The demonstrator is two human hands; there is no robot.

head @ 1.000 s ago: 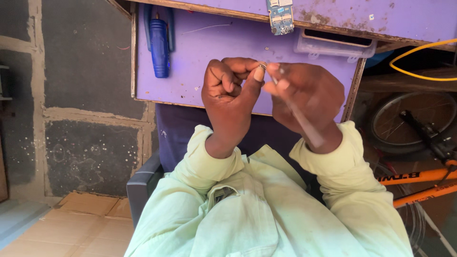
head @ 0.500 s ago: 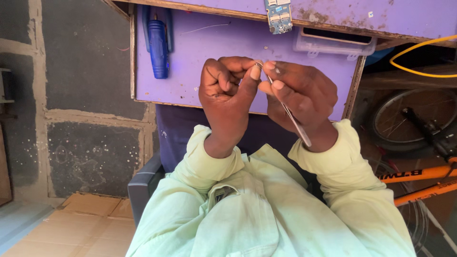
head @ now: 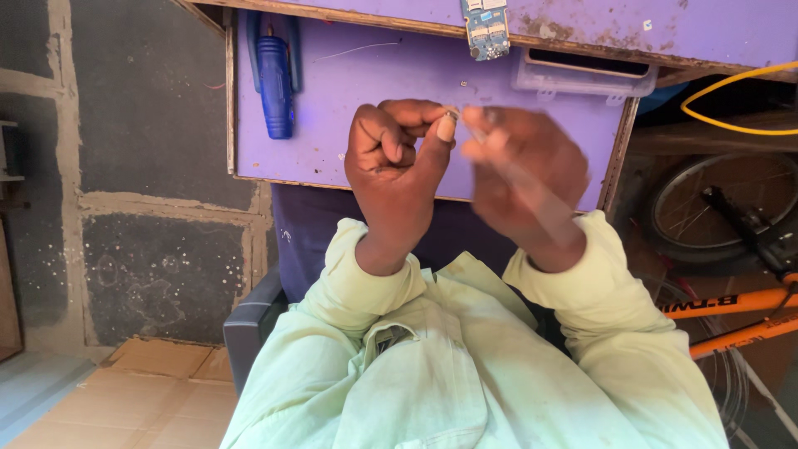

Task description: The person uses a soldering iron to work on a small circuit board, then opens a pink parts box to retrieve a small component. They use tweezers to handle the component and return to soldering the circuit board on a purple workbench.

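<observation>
the left hand [head: 397,166] is closed into a fist in front of the purple tabletop [head: 366,83], and a very small part [head: 451,112] is pinched between its thumb tip and forefinger. what kind of part it is cannot be told, because it is too small. the right hand [head: 519,170] is blurred; its fingers are curled around a thin pale tool [head: 519,176], which is held like a pen, with the tip brought up to the small part. whether the tip touches the part cannot be told. both hands are held close together, above the lap, just below the near edge of the tabletop.

on the tabletop, a blue cylindrical tool [head: 274,83] is laid near the left edge. a small blue circuit board [head: 486,29] is seen at the far edge, near the middle. a clear plastic tray [head: 582,79] is placed near the right edge. pale green sleeves [head: 366,283] are worn on both arms. a yellow cable [head: 731,100] and an orange bicycle [head: 731,308] are seen at the right side, beside the tabletop.
</observation>
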